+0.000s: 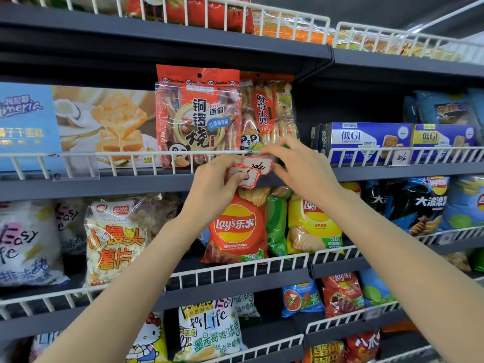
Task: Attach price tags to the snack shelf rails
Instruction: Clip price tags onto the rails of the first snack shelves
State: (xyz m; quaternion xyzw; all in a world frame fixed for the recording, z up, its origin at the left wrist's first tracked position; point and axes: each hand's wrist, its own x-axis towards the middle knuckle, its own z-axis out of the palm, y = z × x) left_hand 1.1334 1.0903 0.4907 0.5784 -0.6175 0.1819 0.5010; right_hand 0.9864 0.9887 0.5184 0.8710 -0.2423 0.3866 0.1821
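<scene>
Both hands are raised to the white wire rail [125,156] of the second shelf, below the red snack bags. My left hand [217,183] pinches a small stack of red-bordered price tags [242,176], thumb on top. My right hand [298,163] holds another red-bordered price tag [258,165] with handwriting on it, pressed against the rail; something green shows behind its fingers. A clear empty tag holder [76,166] hangs on the same rail to the left. A tag in a holder [402,158] hangs on the rail of the right shelf section.
Snack bags fill every shelf: red cracker bags [199,116] above the hands, Lay's chips [235,226] below them, blue boxes [366,140] to the right, a large cake box [78,121] to the left. Dark shelf edges and white wire rails run across each level.
</scene>
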